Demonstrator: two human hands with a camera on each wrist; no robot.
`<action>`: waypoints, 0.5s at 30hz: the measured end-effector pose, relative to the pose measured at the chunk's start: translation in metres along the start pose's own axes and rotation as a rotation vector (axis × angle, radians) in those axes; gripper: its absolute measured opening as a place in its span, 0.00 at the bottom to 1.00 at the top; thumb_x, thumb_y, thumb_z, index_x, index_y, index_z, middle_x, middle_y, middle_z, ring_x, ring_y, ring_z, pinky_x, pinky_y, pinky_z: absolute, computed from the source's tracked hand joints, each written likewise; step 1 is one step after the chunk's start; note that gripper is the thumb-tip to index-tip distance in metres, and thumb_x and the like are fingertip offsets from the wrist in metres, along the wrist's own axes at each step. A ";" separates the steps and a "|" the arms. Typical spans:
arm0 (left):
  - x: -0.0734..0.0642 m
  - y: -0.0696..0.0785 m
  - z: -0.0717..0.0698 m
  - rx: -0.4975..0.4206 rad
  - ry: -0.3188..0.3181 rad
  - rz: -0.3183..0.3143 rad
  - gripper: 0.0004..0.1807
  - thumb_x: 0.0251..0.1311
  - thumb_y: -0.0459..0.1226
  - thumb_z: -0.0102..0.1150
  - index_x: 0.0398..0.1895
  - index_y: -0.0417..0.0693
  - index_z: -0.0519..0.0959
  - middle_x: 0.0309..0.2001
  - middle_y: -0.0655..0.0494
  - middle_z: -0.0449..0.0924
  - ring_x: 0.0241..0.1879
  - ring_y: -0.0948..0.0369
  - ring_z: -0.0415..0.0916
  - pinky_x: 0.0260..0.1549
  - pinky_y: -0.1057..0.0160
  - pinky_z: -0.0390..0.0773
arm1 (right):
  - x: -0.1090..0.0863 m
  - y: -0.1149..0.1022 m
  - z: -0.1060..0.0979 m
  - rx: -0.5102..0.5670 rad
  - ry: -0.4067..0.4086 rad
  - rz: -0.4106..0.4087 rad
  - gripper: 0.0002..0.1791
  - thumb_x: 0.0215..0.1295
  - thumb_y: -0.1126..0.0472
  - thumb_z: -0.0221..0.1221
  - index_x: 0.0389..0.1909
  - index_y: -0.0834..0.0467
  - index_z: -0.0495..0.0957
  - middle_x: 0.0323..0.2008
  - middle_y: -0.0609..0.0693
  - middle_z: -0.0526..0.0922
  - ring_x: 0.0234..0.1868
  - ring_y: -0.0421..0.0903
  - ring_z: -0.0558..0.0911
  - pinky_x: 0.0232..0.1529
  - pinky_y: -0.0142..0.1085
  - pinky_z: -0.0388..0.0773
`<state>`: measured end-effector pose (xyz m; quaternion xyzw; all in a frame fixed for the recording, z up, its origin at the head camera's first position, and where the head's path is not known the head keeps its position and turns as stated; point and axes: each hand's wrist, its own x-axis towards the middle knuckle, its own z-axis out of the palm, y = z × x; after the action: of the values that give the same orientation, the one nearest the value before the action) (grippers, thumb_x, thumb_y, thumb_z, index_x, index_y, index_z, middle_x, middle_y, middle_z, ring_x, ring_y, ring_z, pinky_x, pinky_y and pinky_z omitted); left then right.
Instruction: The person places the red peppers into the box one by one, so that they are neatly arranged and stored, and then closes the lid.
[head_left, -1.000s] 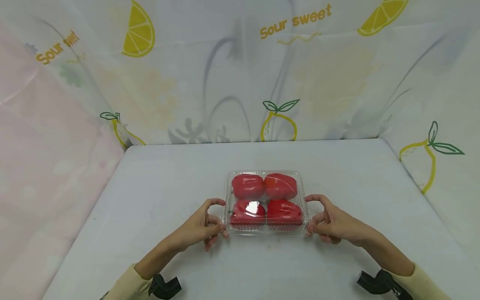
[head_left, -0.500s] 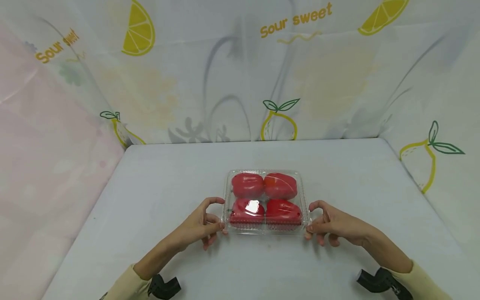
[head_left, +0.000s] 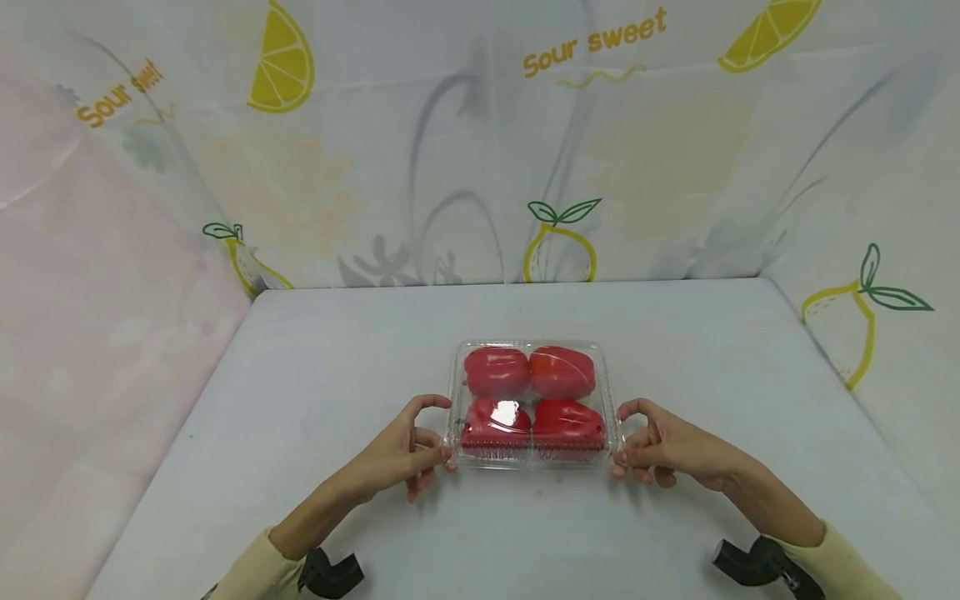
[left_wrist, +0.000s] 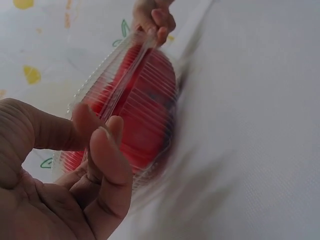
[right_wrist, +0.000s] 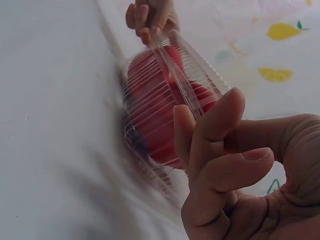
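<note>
A clear plastic clamshell box [head_left: 532,464] lies on the white table, its lid down. Several glossy red, pepper-like pieces [head_left: 497,372] fill it in two rows. At the near left corner, my left hand [head_left: 401,452] pinches the rim between thumb and fingers, its index finger bent along the side. My right hand [head_left: 671,446] pinches the near right corner likewise, index finger curved beside the wall. Both wrist views show the box's ribbed side and the seam between lid and base. The fingertips on the rim are partly hidden there by other fingers.
The white tabletop [head_left: 360,350] surrounds the box. Behind it hangs a pale cloth [head_left: 465,167] printed with lemons and lettering, which also covers the sides. A black wrist mount [head_left: 330,575] sits on the left sleeve, another mount [head_left: 753,562] on the right.
My right index finger has drawn slightly away from the box's right side, and the other right fingers have shifted a little. The left hand and the box stay nearly where they were.
</note>
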<state>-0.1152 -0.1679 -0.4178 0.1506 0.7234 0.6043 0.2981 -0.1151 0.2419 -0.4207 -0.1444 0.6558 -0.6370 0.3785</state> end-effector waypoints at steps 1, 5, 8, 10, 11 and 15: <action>0.000 0.000 -0.001 0.011 -0.003 -0.005 0.35 0.67 0.33 0.58 0.70 0.47 0.49 0.37 0.40 0.83 0.17 0.60 0.72 0.13 0.65 0.76 | 0.000 -0.001 0.000 -0.005 0.004 0.006 0.31 0.69 0.67 0.57 0.58 0.68 0.44 0.35 0.60 0.86 0.23 0.38 0.76 0.17 0.29 0.60; -0.002 0.002 -0.006 0.087 -0.029 -0.021 0.35 0.68 0.36 0.58 0.71 0.52 0.50 0.39 0.42 0.83 0.23 0.55 0.79 0.17 0.60 0.80 | -0.001 -0.005 -0.001 -0.071 0.025 0.022 0.31 0.69 0.65 0.57 0.59 0.67 0.46 0.36 0.62 0.85 0.25 0.41 0.79 0.18 0.27 0.67; -0.005 0.004 -0.011 0.145 -0.046 -0.033 0.36 0.68 0.38 0.59 0.72 0.56 0.51 0.41 0.42 0.82 0.28 0.50 0.82 0.21 0.55 0.82 | -0.003 -0.007 -0.003 -0.166 0.037 0.014 0.30 0.70 0.63 0.57 0.60 0.66 0.48 0.37 0.64 0.84 0.30 0.47 0.82 0.22 0.31 0.73; -0.007 0.006 -0.014 0.168 -0.048 -0.036 0.36 0.68 0.38 0.59 0.73 0.57 0.51 0.43 0.41 0.81 0.30 0.48 0.82 0.22 0.52 0.83 | -0.004 -0.008 -0.005 -0.239 0.043 -0.003 0.28 0.71 0.62 0.56 0.60 0.65 0.50 0.39 0.64 0.83 0.33 0.52 0.82 0.24 0.34 0.76; -0.008 0.007 -0.016 0.179 -0.045 -0.033 0.37 0.68 0.38 0.59 0.74 0.56 0.51 0.43 0.41 0.80 0.30 0.47 0.82 0.23 0.52 0.83 | -0.005 -0.008 -0.007 -0.270 0.046 -0.010 0.27 0.71 0.62 0.56 0.60 0.65 0.51 0.40 0.63 0.83 0.35 0.55 0.82 0.25 0.35 0.77; -0.009 0.009 -0.024 0.278 0.021 0.006 0.34 0.69 0.38 0.57 0.74 0.52 0.54 0.44 0.43 0.80 0.31 0.49 0.83 0.24 0.53 0.83 | -0.007 -0.011 -0.014 -0.390 0.072 -0.032 0.24 0.72 0.60 0.56 0.61 0.65 0.58 0.42 0.60 0.82 0.38 0.59 0.82 0.28 0.39 0.79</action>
<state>-0.1241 -0.1900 -0.4046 0.1861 0.8029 0.5005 0.2649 -0.1228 0.2553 -0.4095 -0.2027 0.7775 -0.5085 0.3096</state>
